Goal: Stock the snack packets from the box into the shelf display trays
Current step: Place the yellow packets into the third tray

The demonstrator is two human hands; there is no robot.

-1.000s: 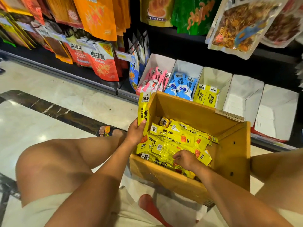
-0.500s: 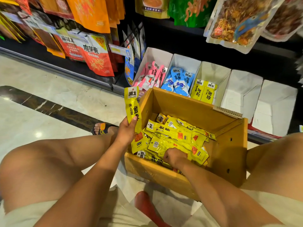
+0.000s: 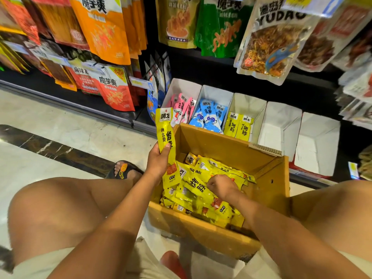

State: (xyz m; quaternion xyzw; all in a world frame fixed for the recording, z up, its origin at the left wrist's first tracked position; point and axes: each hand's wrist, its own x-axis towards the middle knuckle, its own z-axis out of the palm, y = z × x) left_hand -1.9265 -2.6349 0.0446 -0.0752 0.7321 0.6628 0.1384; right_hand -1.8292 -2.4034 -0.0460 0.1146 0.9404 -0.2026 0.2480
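Yellow packet point(image 3: 165, 135) upright lengthwise, gripped by left hand point(image 3: 158, 164), right hand point(image 3: 221, 186) in box point(image 3: 221, 147), grasp unclear

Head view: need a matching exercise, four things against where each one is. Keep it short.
Things:
1. left hand
2. right hand
3. pink packets
4. blue packets

Places:
A. in the second tray from the left
B. down among the loose yellow packets in the cardboard box
C. in the leftmost tray
D. at the box's left edge, gripping one yellow packet upright

Pairs: 1-D, 2-B, 3-C, 4-A
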